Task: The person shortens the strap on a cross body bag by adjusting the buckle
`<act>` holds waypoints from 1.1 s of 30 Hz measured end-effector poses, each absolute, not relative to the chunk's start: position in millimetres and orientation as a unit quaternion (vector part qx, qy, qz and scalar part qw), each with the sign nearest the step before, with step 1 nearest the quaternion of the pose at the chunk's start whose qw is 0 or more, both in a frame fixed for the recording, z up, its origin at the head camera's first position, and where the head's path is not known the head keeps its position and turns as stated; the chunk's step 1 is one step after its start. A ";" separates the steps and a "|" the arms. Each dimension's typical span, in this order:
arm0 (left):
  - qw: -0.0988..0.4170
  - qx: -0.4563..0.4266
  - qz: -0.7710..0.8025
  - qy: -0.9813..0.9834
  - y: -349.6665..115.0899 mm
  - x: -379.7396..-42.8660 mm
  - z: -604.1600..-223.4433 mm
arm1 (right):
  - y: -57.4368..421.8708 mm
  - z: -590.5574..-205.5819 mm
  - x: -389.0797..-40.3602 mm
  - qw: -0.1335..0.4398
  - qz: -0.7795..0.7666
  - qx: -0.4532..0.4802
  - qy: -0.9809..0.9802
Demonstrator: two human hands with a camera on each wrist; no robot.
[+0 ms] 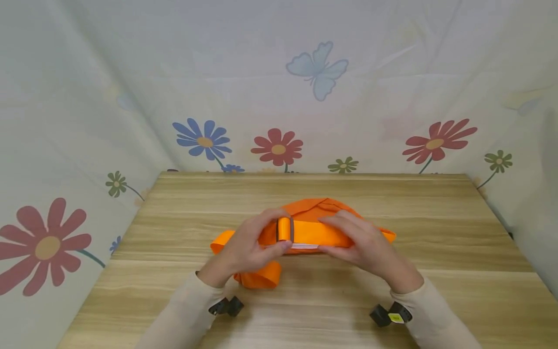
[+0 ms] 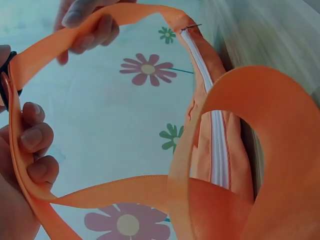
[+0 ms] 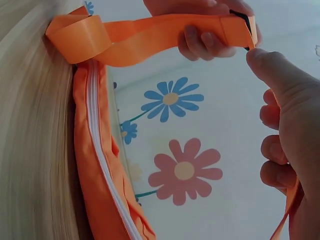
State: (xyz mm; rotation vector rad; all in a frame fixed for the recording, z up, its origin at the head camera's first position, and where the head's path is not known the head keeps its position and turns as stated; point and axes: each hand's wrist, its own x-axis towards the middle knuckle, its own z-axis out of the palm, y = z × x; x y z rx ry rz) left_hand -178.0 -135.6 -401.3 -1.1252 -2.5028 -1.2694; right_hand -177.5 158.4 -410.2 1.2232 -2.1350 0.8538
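You're likely adjusting the strap [image 1: 320, 234], left hand [image 1: 250, 245] gripping it at the buckle [image 1: 291, 230], right hand [image 1: 369, 247] farther along, fingers [image 3: 274, 149] curled (next probably wants even pulling).

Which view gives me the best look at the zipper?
Right wrist: the zipper shows there as a long, unbroken white line. Left wrist has it partly behind a strap; head shows only a sliver.
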 end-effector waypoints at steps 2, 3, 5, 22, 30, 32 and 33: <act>0.065 -0.379 -0.424 -0.820 -137.0 -178.9 -403.6 | 161.7 -410.7 -177.3 0.268 0.311 0.455 -0.790; 0.067 -0.384 -0.427 -0.816 -137.0 -179.7 -405.0 | 162.7 -411.1 -177.3 0.268 0.310 0.458 -0.789; 0.072 -0.398 -0.434 -0.805 -136.6 -181.0 -406.8 | 163.0 -410.9 -177.5 0.270 0.305 0.461 -0.788; 0.057 -0.452 -0.488 -0.744 -129.5 -183.6 -414.8 | 153.5 -408.5 -176.4 0.274 0.349 0.469 -0.763; 0.001 -0.426 -0.517 -0.743 -127.2 -179.9 -416.1 | 148.1 -404.0 -176.7 0.266 0.355 0.481 -0.757; -0.008 -0.417 -0.516 -0.748 -126.4 -179.0 -415.7 | 146.8 -402.4 -176.4 0.261 0.353 0.481 -0.759; -0.010 -0.413 -0.514 -0.752 -126.0 -178.6 -415.5 | 146.3 -401.8 -176.2 0.258 0.352 0.482 -0.760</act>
